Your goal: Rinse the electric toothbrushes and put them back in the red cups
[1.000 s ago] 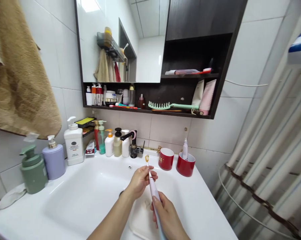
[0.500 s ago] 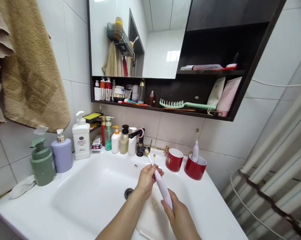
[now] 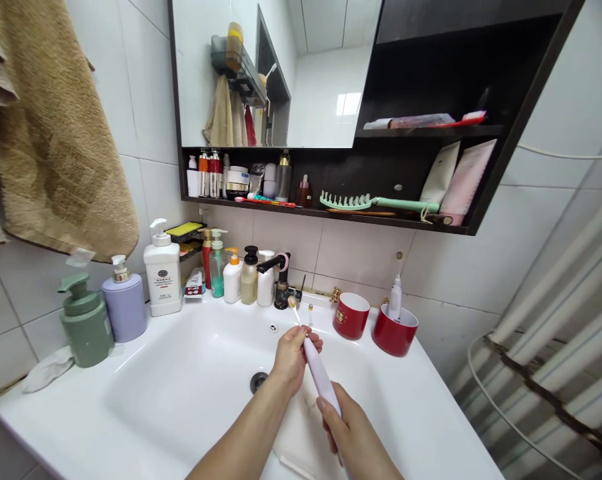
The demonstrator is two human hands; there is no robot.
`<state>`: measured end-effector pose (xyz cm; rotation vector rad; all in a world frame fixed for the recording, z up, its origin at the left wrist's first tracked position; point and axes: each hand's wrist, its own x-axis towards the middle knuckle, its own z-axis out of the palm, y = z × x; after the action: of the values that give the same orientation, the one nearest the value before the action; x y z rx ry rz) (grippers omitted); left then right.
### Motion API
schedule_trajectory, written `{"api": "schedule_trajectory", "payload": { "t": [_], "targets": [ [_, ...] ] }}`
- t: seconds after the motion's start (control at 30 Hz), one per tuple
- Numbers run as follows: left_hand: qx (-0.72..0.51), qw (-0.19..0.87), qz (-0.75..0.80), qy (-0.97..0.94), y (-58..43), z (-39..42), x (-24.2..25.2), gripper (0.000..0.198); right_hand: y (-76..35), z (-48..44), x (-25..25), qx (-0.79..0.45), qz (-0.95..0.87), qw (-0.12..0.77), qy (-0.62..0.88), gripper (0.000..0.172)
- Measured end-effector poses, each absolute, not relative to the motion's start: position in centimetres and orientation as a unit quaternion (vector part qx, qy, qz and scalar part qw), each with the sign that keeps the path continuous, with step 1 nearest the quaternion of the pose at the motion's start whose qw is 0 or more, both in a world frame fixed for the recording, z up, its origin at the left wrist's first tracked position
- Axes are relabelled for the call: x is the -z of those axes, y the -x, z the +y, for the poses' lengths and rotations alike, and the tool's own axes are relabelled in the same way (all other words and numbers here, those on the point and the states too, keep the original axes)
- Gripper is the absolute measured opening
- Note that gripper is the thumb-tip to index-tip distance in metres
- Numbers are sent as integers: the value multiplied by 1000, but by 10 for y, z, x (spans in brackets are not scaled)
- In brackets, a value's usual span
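Head view: over the sink [image 3: 181, 360], the left hand [image 3: 289, 357] pinches the toothbrush [image 3: 319, 370] at its far end; the right hand [image 3: 348, 423], thumb on top, clasps its near end. Tap [image 3: 282, 283] and red cups [image 3: 351, 323] stand beyond.

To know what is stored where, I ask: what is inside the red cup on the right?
The red cup holds a pale, slim-tipped device; its upper part shows above the rim. The front wall hides its lower end and the cup's bottom.
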<state>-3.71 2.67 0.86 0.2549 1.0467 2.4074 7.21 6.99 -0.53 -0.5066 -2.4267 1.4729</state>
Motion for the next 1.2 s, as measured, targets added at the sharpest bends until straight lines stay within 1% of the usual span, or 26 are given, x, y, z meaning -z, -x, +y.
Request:
{"api": "schedule_trajectory", "payload": {
  "t": [0.07, 0.1, 0.2, 0.27, 0.4, 0.63, 0.83, 0.9, 1.03, 1.2],
  "targets": [
    [-884, 249, 389, -78, 37, 28, -7, 18, -72, 72, 5, -516, -833, 99, 176, 28],
    [-884, 249, 390, -67, 37, 29, -6, 16, -73, 74, 3, -496, -846, 98, 171, 27],
    [-884, 253, 391, -39, 36, 31, -3, 9, -78, 80, -5, -392, -900, 108, 158, 24],
    [-883, 253, 394, -28, 34, 32, -1, 7, -82, 82, -11, -344, -919, 100, 165, 23],
    [-880, 248, 406, 0, 31, 34, 1, 5, -85, 82, -17, -297, -934, 77, 184, 19],
    [-877, 241, 416, 20, 25, 49, -1, 9, -84, 91, -12, -248, -946, 97, 186, 16],
    [-833, 191, 519, 7, 57, 49, -4, 12, -94, 98, -16, -257, -947, 70, 178, 15],
    [-807, 207, 553, -8, 68, 50, -6, 10, -97, 97, -21, -270, -944, 70, 179, 16],
    [-721, 268, 636, -59, 74, 72, -4, 9, -96, 95, -27, -297, -931, 114, 181, 19],
    [-627, 261, 728, -99, 74, 115, 3, 14, -95, 95, -22, -300, -930, 119, 178, 20]
  ]
}}
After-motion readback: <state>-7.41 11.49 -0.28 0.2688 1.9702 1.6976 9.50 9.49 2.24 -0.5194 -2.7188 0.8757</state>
